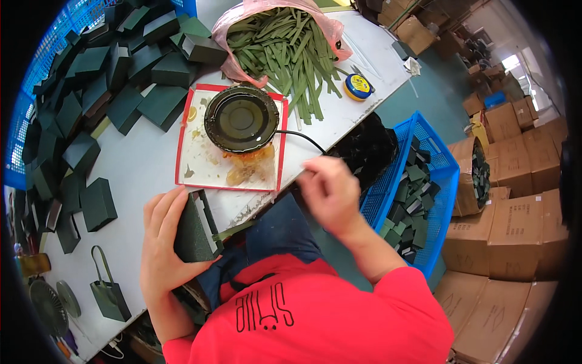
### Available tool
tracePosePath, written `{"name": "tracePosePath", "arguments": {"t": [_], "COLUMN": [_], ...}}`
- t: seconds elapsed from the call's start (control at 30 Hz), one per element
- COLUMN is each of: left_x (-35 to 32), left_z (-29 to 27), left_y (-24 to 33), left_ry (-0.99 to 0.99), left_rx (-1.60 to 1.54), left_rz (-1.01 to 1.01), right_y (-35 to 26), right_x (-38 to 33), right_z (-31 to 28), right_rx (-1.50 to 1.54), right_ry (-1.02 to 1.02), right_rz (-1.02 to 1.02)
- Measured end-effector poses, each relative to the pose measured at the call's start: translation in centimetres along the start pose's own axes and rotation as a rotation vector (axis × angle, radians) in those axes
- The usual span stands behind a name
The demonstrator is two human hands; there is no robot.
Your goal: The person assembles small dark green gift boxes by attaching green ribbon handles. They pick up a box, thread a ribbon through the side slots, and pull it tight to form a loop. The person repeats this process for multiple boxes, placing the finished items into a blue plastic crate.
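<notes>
My left hand (162, 236) is closed around a small dark green box (195, 227) at the table's near edge. The box is tilted, with a pale opening facing right. From its near end a green ribbon strip (235, 230) sticks out to the right. My right hand (332, 191) hovers past the table edge, right of the box and apart from it. Its fingers are curled together and slightly blurred, and what they pinch, if anything, is hidden. Beyond the box, a black round pot (241, 119) of dark liquid sits on a red-rimmed white tray (200, 177) smeared with amber residue.
Many dark green boxes (162, 106) are heaped at the left. A handled box (110, 298) stands near a small fan (48, 307). A pink bag (225, 36) spills green strips beside a blue-yellow tin (357, 87). A blue crate (445, 200) and cartons (515, 236) stand right.
</notes>
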State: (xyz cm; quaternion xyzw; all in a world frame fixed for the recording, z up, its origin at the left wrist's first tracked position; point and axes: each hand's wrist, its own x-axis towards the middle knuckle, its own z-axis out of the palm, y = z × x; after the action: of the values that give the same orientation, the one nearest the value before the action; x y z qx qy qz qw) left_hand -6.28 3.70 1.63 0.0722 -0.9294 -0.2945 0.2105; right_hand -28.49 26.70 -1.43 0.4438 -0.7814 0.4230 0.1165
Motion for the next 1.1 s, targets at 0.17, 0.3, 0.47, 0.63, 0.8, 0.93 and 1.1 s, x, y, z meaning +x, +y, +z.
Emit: {"name": "tracePosePath", "arguments": {"t": [0.17, 0.3, 0.47, 0.63, 0.8, 0.93, 1.1], "left_x": [-0.7, -1.4, -0.6, -1.1, -1.5, -0.9, -1.1], "left_z": [-1.0, -1.8, -2.8, -3.2, -2.8, -2.7, -2.5], "left_y": [0.2, 0.2, 0.8, 0.9, 0.7, 0.5, 0.2], "left_ry": [0.006, 0.008, 0.019, 0.039, 0.025, -0.005, -0.038], "left_rx": [0.002, 0.015, 0.037, 0.054, 0.050, 0.017, -0.044], "left_rz": [-0.042, -0.049, -0.043, -0.068, -0.089, -0.048, -0.030], "right_y": [14.0, 29.5, 39.2, 40.7, 36.7, 20.3, 3.7], "right_x": [7.0, 12.6, 15.0, 16.1, 14.5, 11.3, 4.9], "right_z": [-4.6, -6.5, -7.3, -7.2, -7.0, -8.1, -3.7], "right_rx": [-0.149, -0.467, -0.520, -0.438, -0.150, 0.369, 0.258], "right_ry": [0.304, 0.259, -0.122, -0.240, 0.229, 0.336, -0.250], "right_rz": [0.435, 0.187, 0.346, 0.437, 0.444, 0.294, 0.065]}}
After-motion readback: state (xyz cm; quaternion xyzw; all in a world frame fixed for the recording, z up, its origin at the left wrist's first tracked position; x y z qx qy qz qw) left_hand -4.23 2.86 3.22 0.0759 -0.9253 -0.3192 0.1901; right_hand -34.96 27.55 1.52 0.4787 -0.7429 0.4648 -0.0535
